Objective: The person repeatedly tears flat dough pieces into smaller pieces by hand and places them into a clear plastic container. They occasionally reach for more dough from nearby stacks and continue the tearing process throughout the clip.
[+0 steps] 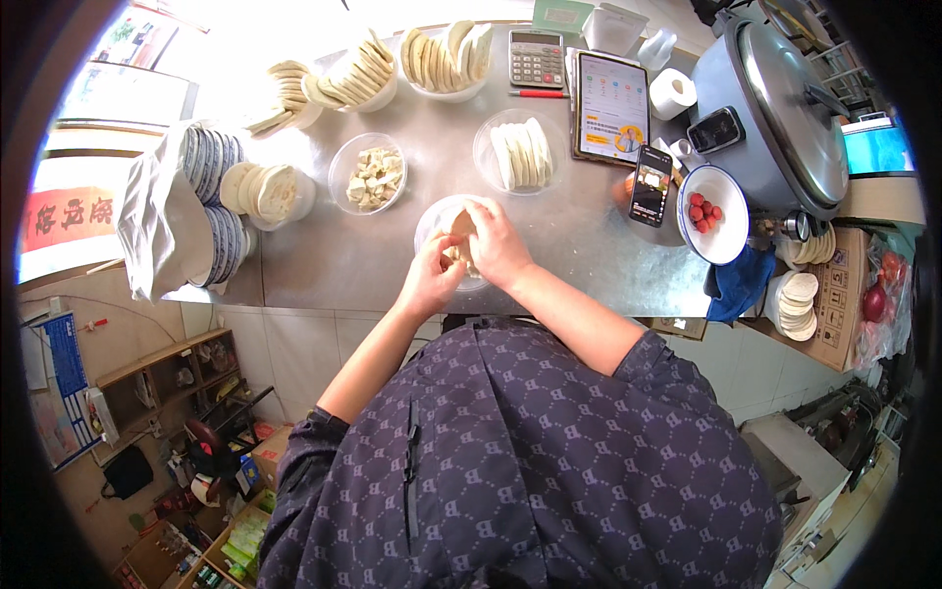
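Both hands are over a clear plastic bowl (425, 221) near the table's front edge. My right hand (502, 247) grips a pale round flatbread (462, 223) from the right, fingers over its top. The fingertips of my left hand (429, 278) pinch the lower left edge of the same bread, though the fingers partly hide the contact. Small torn bread pieces (458, 255) show in the bowl beneath. Up to the left, another plastic bowl (337, 193) contains torn bread pieces (375, 177). Beyond my right hand, whole flatbreads (522, 154) stand on edge in a third bowl (482, 125).
Bowls of stacked flatbreads (445, 59) line the far edge of the steel table (324, 269). Patterned bowls (221, 243) are stacked left. A calculator (536, 59), tablet (611, 107), propped phone (651, 184), bowl of red fruit (705, 213) and large cooker (765, 110) stand right.
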`<state>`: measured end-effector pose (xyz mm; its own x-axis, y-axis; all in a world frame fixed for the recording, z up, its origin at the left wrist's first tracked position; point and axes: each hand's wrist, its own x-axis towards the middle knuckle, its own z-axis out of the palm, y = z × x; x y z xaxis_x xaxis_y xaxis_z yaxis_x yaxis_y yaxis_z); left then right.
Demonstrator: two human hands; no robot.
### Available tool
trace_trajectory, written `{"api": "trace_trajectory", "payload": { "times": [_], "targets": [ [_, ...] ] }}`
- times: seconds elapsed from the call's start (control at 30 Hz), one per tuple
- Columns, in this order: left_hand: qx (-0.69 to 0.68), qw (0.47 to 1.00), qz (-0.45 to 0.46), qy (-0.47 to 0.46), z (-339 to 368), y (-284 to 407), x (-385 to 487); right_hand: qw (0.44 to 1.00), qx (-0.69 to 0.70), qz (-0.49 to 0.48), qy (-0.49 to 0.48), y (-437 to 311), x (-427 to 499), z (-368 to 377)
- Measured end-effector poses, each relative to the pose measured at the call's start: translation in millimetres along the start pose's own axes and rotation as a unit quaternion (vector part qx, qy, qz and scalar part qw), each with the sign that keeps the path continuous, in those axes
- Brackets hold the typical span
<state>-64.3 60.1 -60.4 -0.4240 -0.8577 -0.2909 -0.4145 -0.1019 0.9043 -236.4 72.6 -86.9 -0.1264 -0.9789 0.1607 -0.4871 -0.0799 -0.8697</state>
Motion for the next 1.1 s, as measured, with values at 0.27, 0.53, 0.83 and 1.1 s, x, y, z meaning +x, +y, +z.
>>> {"api": "trace_trajectory", "payload": {
  "times": [0.27, 0.53, 0.83, 1.1],
  "targets": [
    [-0.001, 0.999, -0.044, -0.008, -13, 0, -6, 0.997, -0.025, -0.01, -0.075, -6, 15, -28],
    [-0.093, 0.991, -0.076, 0.054, -25, 5, 5, 0.853, 0.422, 0.271, -0.143, -23, 13, -58],
    [-0.239, 0.97, -0.051, 0.013, -41, 15, 13, 0.922, 0.312, 0.177, -0.144, -27, 24, -38],
    [-0.38, 0.912, -0.1, 0.118, -10, 29, 19, 0.973, 0.173, 0.155, 0.012, -43, 18, 14]
  ]
}}
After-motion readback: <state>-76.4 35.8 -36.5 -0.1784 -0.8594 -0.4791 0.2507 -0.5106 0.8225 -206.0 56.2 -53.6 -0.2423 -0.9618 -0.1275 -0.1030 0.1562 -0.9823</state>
